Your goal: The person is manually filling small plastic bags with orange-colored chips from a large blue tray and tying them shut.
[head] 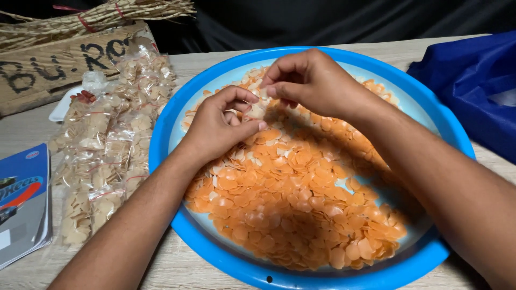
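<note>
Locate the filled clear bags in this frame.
The clear bags of pale crackers lie on the table at the left of the head view, just left of the blue basin, right of the booklet.

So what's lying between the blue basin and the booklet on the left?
Clear packets of pale crackers lie on the table between the blue basin and the booklet, as the head view shows.

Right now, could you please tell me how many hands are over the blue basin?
2. The left hand is over the basin's upper-left part, pinching pale chips; the right hand is just above-right of it, fingertips meeting the same chips. No others show.
</note>
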